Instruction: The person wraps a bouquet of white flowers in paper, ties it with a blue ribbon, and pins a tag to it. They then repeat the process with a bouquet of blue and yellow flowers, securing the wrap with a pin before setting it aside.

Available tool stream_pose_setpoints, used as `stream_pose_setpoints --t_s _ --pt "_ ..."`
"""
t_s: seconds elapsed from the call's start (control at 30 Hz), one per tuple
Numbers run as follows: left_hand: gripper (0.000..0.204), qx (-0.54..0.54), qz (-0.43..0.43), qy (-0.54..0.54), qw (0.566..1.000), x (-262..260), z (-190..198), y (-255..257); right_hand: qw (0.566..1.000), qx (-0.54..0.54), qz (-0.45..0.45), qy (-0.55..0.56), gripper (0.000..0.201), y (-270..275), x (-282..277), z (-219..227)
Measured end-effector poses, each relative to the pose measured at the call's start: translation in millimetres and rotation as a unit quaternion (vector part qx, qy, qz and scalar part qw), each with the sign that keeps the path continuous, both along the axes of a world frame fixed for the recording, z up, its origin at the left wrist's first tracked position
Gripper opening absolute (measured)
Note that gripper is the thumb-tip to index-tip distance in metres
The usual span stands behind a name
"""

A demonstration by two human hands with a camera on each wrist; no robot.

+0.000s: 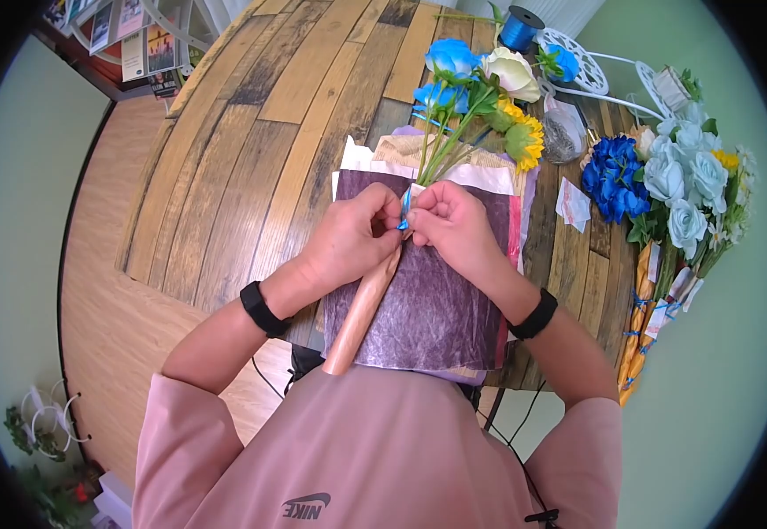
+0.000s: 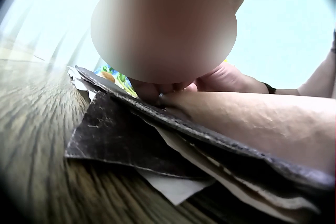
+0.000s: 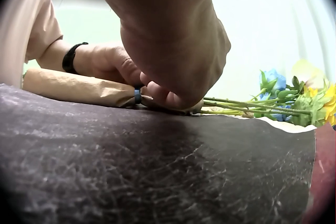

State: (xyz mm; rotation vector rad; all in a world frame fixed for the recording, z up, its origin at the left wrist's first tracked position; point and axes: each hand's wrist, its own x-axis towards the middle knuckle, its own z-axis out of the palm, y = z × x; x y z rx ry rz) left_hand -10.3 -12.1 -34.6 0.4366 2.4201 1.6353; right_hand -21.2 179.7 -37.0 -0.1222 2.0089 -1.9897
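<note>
A small bouquet of artificial flowers lies with its green stems (image 1: pixel 440 159) running into a narrow wrap of brown paper (image 1: pixel 361 313). Its heads are blue roses (image 1: pixel 451 58), a white rose (image 1: pixel 513 74) and yellow sunflowers (image 1: pixel 527 141). Around the neck of the wrap goes a blue ribbon (image 3: pixel 137 96). My left hand (image 1: pixel 357 231) pinches the ribbon between thumb and forefinger from one side. From the other side my right hand (image 1: pixel 455 226) pinches it too, fingertips close to the left ones. Under the bouquet lies a stack of dark purple wrapping paper (image 1: pixel 427 309).
A spool of blue ribbon (image 1: pixel 521 28) stands at the back of the wooden table (image 1: pixel 225 194). To the right are dark blue flowers (image 1: pixel 616 179), pale blue roses (image 1: pixel 687 176) with wrapped stems, and a white metal stand (image 1: pixel 574 60). A paper scrap (image 1: pixel 573 204) lies nearby.
</note>
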Motion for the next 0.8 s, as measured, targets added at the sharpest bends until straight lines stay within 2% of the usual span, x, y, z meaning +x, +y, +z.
stream_pose_setpoints --t_s 0.17,0.37,0.6,0.67,0.8 --pt "0.020 0.023 0.022 -0.024 0.999 0.5 -3.8 1.1 0.998 0.045 0.008 0.038 0.015 0.3 9.4 -4.4" --pt "0.021 0.018 0.033 -0.003 0.999 1.1 -2.6 1.8 0.991 0.087 0.012 0.099 0.013 -1.6 13.5 -6.1" --pt "0.020 0.014 0.032 0.008 0.999 3.9 -0.9 1.7 0.993 0.092 0.020 0.075 0.010 -3.0 12.6 -4.7" --pt "0.020 0.013 0.032 0.016 0.999 5.3 -1.4 1.8 0.989 0.137 0.031 0.054 0.006 -1.2 11.3 -6.9" --pt "0.019 -0.031 0.022 0.067 0.997 7.2 0.7 2.2 0.995 0.095 0.001 0.029 0.004 -8.3 11.9 -11.6"
